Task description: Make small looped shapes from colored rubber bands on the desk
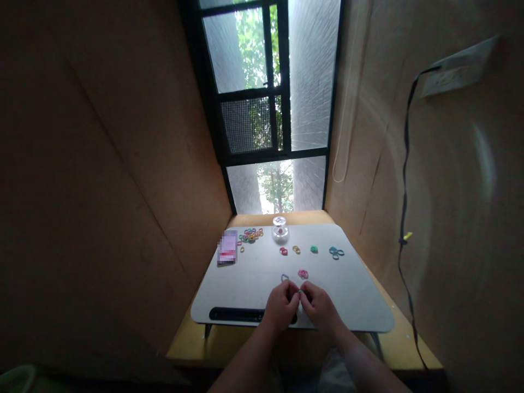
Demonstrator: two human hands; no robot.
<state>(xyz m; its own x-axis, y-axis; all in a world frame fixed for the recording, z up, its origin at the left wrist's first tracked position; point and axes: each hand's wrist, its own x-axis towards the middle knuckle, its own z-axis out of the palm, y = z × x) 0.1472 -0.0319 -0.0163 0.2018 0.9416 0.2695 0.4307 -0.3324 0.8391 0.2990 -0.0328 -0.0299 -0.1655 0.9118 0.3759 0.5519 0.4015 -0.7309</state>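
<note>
My left hand (281, 307) and my right hand (319, 307) meet near the front of a white lap table (241, 286). Both have closed fingers, fingertip to fingertip, around something too small and hidden to name. Just beyond them lie a pink cluster of small bands (303, 274) and a single pale lilac band (284, 277). Farther back, small ring-like bands form a row of groups: red (283, 251), yellow (296, 249), green (314, 249) and blue (336, 252). A mixed-colour heap of bands (251, 235) sits at the back left.
A clear round container (280, 232) stands at the table's back. At the left edge lies a blurred purple-pink packet (227, 248). A dark slot (235, 314) runs along the front. Walls close in on both sides, and a black cable (404, 180) hangs at the right.
</note>
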